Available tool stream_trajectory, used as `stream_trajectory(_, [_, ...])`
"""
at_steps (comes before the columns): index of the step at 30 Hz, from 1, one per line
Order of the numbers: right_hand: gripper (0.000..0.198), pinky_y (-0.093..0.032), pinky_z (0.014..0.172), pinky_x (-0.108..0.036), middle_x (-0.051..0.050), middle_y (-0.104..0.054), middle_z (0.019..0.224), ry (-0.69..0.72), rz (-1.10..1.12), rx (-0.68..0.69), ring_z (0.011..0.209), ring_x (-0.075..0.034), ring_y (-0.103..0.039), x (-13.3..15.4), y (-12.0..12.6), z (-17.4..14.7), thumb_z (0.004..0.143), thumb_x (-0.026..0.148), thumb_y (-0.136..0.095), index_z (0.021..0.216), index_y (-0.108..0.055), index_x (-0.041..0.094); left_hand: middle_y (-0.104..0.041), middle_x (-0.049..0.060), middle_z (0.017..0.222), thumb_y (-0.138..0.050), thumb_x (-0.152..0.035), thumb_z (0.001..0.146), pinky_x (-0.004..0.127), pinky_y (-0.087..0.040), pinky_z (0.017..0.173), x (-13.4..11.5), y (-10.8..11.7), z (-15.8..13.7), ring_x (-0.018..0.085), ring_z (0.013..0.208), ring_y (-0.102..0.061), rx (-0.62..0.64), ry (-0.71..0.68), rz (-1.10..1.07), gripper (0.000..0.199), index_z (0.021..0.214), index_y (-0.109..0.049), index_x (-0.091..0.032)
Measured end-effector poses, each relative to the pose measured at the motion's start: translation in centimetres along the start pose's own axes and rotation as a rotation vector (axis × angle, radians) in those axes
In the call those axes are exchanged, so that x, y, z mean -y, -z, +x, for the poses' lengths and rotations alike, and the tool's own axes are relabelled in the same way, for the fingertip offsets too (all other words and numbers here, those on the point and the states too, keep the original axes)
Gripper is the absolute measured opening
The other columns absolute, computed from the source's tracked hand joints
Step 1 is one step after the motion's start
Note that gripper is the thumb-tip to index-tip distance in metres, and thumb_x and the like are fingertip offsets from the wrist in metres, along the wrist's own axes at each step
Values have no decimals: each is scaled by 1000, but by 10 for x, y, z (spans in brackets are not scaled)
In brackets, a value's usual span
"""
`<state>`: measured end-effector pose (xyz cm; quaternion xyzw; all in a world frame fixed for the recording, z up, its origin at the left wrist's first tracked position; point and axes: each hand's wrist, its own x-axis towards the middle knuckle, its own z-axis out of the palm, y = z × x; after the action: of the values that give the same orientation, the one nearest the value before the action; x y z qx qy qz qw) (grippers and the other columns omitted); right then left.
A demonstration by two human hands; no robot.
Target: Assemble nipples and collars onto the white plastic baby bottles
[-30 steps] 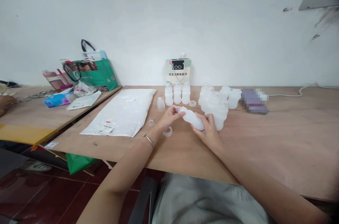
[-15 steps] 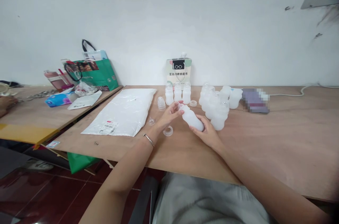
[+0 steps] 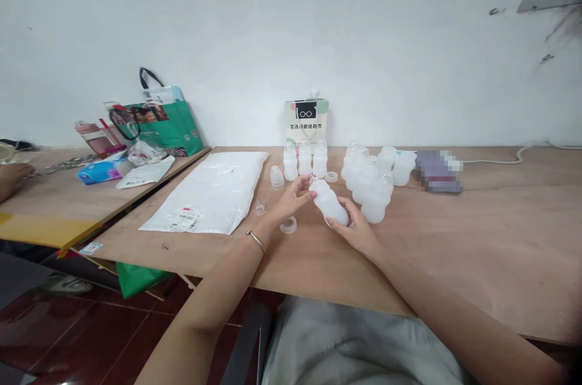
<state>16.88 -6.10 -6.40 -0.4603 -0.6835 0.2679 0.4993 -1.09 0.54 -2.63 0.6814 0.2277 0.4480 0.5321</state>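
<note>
We are holding the white bottle [image 3: 328, 202] more upright now, right hand [image 3: 357, 228] gripping its lower end, left hand [image 3: 293, 197] pinching its top, where work is seemingly continuing

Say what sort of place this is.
Probably a small workroom, though a shared office is possible: a plain wooden table against the wall, a cluster of white bottles on it, and another person's hand at the neighbouring table.
</note>
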Motion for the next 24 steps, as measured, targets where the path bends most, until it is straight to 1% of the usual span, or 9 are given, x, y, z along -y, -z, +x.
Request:
stream_trajectory(6, [47, -45, 83, -37, -7, -55, 110, 29, -2, -78, 98, -22, -53, 1, 1, 1, 74, 41, -58, 115, -44, 21, -55, 6, 117, -53, -41, 80, 37, -34, 97, -8, 1, -3, 20, 112, -47, -167, 3, 156, 35, 110, -51, -23])
stream_trajectory(8, [47, -44, 85, -38, -8, -54, 111, 45, -38, -93, 99, -23, -53, 2, 1, 1, 75, 41, -57, 116, -44, 21, -56, 6, 114, -52, -43, 80, 35, -36, 94, -9, -3, -4, 19, 109, -49, -153, -2, 152, 33, 106, -52, -22])
stream_trajectory(10, [48, -44, 85, -39, -8, -53, 111, 53, -98, -98, 100, -23, -52, 3, 0, 0, 75, 42, -56, 117, -44, 22, -58, 5, 107, -57, -42, 76, 33, -40, 89, -9, -8, -3, 18, 101, -53, -124, -3, 124, 32, 99, -53, -20])
stream_trajectory(12, [51, -45, 83, -39, -8, -52, 111, 45, -146, -88, 101, -24, -51, 4, 0, -1, 75, 43, -56, 120, -44, 23, -59, 4, 98, -62, -41, 72, 31, -42, 83, -7, -12, -2, 16, 91, -55, -129, -6, 102, 32, 92, -53, -18])
stream_trajectory(14, [54, -44, 85, -40, -8, -51, 113, 27, -140, -64, 104, -24, -50, 6, 0, -1, 75, 44, -56, 123, -43, 24, -60, 3, 94, -64, -39, 70, 30, -43, 80, -7, -14, -1, 15, 87, -56, -143, -15, 91, 30, 87, -54, -17])
stream_trajectory(16, [54, -43, 89, -40, -8, -52, 117, 4, -40, -20, 108, -24, -49, 8, 1, -1, 76, 44, -56, 124, -43, 23, -61, 4, 94, -64, -38, 71, 30, -43, 80, -9, -14, -1, 16, 86, -56, -139, -20, 82, 29, 88, -57, -16])
stream_trajectory(18, [51, -41, 91, -39, -7, -53, 119, -30, 120, 73, 109, -24, -49, 11, 3, 0, 77, 43, -55, 123, -46, 23, -62, 6, 95, -63, -38, 71, 31, -43, 81, -12, -13, -2, 17, 88, -57, -119, -19, 69, 30, 91, -59, -15])
stream_trajectory(21, [45, -42, 89, -37, -4, -58, 115, -85, 332, 217, 105, -22, -53, 15, 6, 0, 78, 40, -56, 120, -50, 23, -64, 7, 94, -64, -37, 71, 31, -43, 81, -16, -12, -4, 18, 88, -57, -98, -29, 40, 30, 90, -61, -14])
stream_trajectory(24, [43, -43, 85, -35, -4, -61, 109, -114, 458, 263, 98, -21, -56, 15, 9, -1, 77, 38, -58, 116, -54, 22, -64, 7, 94, -65, -37, 71, 31, -44, 79, -18, -13, -6, 19, 88, -58, -73, -42, 20, 31, 91, -62, -13])
